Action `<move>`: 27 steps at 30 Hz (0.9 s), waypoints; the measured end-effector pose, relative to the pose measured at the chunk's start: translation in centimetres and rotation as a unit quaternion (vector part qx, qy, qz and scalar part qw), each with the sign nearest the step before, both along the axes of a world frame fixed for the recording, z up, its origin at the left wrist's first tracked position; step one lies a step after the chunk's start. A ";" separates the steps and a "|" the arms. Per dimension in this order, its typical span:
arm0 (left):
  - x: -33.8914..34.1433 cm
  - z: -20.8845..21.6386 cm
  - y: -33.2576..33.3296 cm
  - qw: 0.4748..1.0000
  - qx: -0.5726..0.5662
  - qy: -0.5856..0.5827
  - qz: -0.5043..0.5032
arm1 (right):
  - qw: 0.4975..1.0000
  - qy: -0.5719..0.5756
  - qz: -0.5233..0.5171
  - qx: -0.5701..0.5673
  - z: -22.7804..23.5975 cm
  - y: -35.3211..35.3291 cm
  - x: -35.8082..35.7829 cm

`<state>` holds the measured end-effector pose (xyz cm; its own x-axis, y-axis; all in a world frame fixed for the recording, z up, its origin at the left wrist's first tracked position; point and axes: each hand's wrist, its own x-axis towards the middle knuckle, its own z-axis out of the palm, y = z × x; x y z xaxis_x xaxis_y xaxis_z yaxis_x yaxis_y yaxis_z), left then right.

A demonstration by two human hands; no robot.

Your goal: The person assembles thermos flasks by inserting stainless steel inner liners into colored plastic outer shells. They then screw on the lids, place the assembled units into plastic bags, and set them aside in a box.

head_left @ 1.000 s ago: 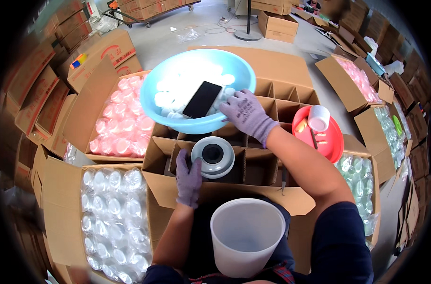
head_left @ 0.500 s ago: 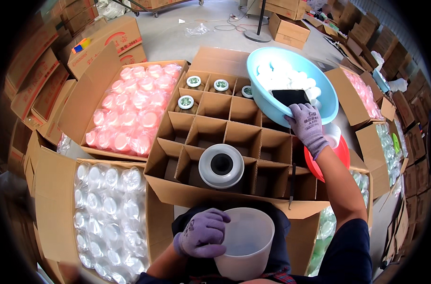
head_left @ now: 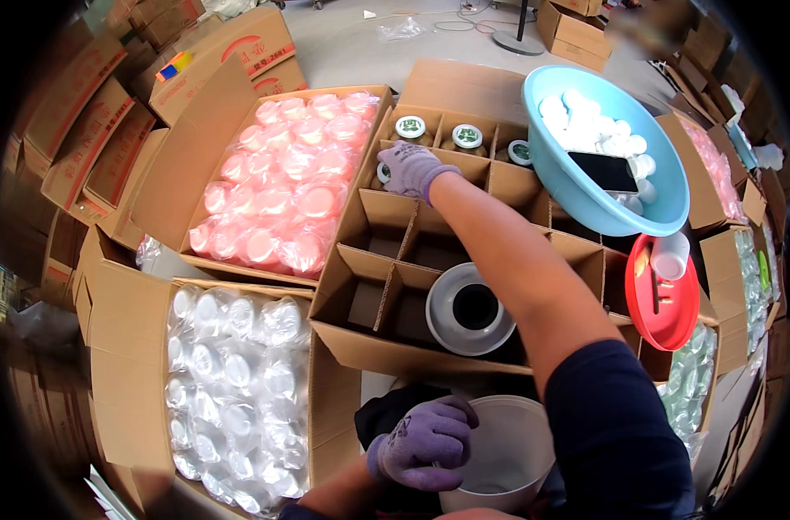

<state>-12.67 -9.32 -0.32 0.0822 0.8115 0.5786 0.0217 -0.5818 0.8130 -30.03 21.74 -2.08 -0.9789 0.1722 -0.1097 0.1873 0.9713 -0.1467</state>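
Note:
My right hand [head_left: 411, 169], in a purple glove, reaches over the divided cardboard box [head_left: 360, 342]. Its fingers close round the top of a jar [head_left: 383, 172] whose green-and-white lid partly shows beside them. Behind it, more lidded jars [head_left: 467, 137] stand in the far compartments. My left hand [head_left: 425, 442], gloved too, is curled at the left rim of a translucent white bucket [head_left: 508, 429] in front of me; its fingertips are partly hidden. A grey ring-shaped piece with a dark centre [head_left: 447, 321] rests on the box, partly behind my right forearm.
A light blue basin [head_left: 555, 186] holds white lids and a dark phone [head_left: 603, 172]. Beside it, a red basin [head_left: 672, 325] carries a white cup [head_left: 670, 256]. On the left stand cartons of bagged pink lids [head_left: 278, 204] and clear lids [head_left: 235, 373]; green ones [head_left: 685, 381] lie right.
My right hand has left the blue basin's rim and crossed left to a jar in the box. My left hand stays at the bucket. The whole view has shifted.

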 end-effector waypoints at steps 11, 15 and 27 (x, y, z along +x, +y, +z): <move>-3.1 7.1 3.3 0.783 0.055 0.203 0.585 | 0.882 0.423 0.170 0.121 18.4 -12.4 22.8; -0.5 8.2 3.5 0.896 -0.016 0.075 0.438 | 0.902 0.421 0.099 -0.009 17.2 -14.0 29.2; 5.0 9.1 -10.0 0.944 -0.274 -0.089 0.163 | 0.615 0.388 -0.066 -0.683 9.6 -11.5 44.0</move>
<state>-7.65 -19.29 8.83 -0.2820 0.9584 0.0453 -0.0382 -0.0584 0.9976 13.97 10.25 7.49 -0.8146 0.5228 0.2510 -0.3901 -0.1737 -0.9042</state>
